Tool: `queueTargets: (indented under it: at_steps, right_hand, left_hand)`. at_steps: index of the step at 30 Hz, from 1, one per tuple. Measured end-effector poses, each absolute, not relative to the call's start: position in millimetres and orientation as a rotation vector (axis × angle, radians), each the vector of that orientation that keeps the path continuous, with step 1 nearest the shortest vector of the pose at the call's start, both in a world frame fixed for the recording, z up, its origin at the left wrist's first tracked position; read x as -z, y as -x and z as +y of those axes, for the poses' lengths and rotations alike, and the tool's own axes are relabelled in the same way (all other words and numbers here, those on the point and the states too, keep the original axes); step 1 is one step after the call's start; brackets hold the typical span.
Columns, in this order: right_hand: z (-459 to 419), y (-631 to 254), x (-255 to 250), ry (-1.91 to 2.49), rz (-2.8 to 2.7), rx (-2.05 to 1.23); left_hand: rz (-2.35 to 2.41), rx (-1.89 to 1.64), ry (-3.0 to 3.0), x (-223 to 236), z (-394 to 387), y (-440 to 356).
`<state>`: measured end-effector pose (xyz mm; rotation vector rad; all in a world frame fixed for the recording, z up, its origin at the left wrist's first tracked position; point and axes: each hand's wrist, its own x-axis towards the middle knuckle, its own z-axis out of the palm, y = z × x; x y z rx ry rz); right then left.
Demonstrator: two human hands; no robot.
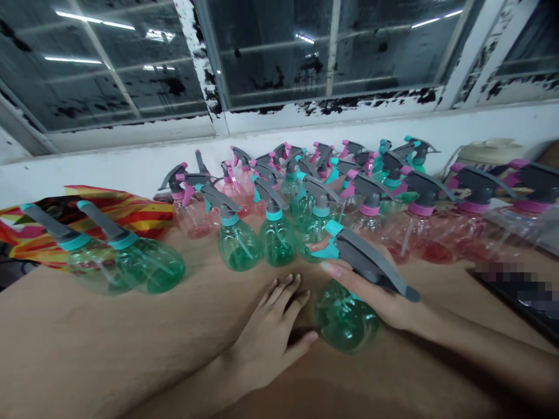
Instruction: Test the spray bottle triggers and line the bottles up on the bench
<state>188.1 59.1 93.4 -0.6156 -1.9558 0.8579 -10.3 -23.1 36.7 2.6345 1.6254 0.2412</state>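
My right hand (384,297) is wrapped round the neck of a green spray bottle (345,323), under its grey and teal trigger head. Its thumb and a finger lie near the teal trigger, and the bottle tilts slightly. Left of that bottle, my left hand (273,323) rests on the table with fingers spread and nothing in it. Just beyond my hands stand two green spray bottles (238,247) with teal collars and another green spray bottle (278,241) close by.
Several pink-collared spray bottles (419,233) line the right side, with more crowded behind. Two green spray bottles (151,267) stand at the left before a colourful bag (131,206). A dark phone-like slab (515,297) lies on the wooden table (174,331), right. Windows (271,52) rise behind.
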Motion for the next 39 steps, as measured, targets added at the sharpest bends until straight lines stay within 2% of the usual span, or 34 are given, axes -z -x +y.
queueTargets:
  at_steps: [26, 39]
  right_hand:
    - [57.7, -191.7, -90.4, 0.637, -1.976, -0.923]
    - [59.7, -190.6, -93.9, 0.629, -2.015, -0.772]
  left_hand:
    - [1.621, -0.22, -2.599, -38.2, -22.9, 9.3]
    - [1.62, -0.285, -2.619, -36.8, -23.7, 10.7]
